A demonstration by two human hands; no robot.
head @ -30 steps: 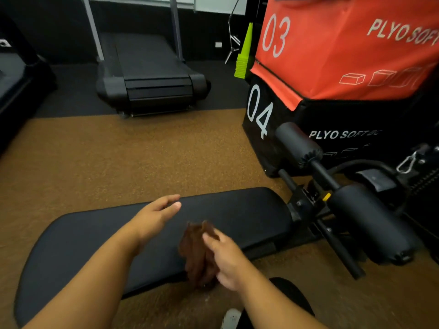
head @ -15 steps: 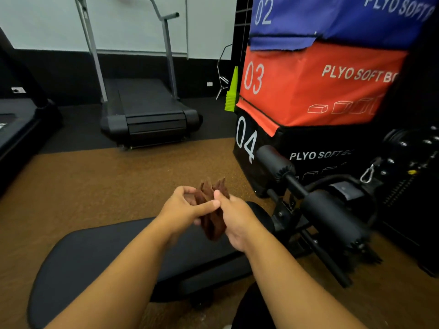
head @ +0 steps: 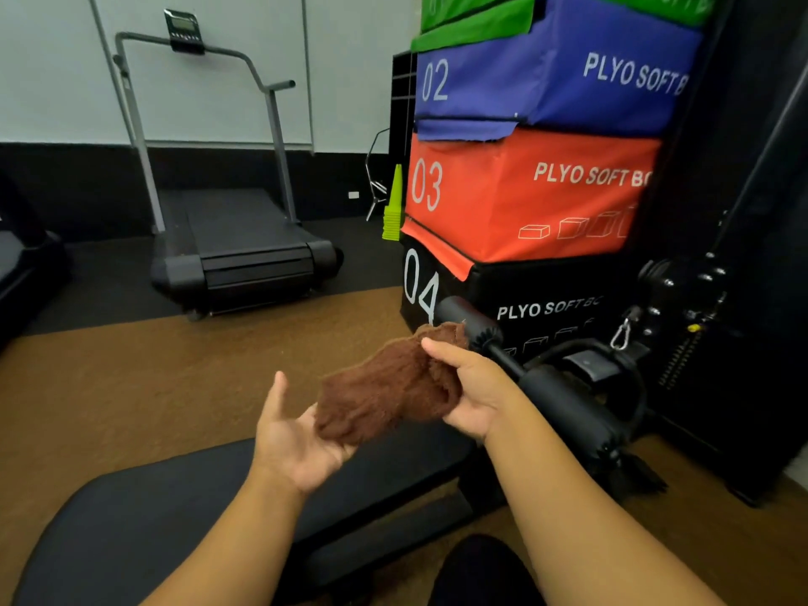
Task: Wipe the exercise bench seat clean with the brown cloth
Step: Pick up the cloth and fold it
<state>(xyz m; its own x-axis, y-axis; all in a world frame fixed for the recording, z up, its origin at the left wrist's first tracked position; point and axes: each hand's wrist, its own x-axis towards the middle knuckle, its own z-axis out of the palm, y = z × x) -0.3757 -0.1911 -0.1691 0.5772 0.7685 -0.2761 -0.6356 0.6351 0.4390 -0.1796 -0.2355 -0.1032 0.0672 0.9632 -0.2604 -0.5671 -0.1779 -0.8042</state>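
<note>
A treadmill (head: 236,238) stands on the dark floor strip by the far wall. To the right is a stack of soft boxes: green (head: 481,19) on top, then blue (head: 546,80), orange (head: 524,199) and black (head: 546,299), with a stack of yellow-green cones (head: 393,207) just beside it. A padded roller bar (head: 555,395) juts out from a black machine (head: 721,321) at the right, just behind the right hand.

The brown cloth (head: 389,387) is held up in the air above the far end of the black bench seat (head: 175,509), not touching it. The right hand (head: 472,391) grips its right end, thumb on top and fingers hidden under the fabric. The left hand (head: 297,439) lies palm up with fingers spread and relaxed, the cloth's lower left end resting on its fingers. The seat runs below both forearms on the brown floor (head: 131,378).
</note>
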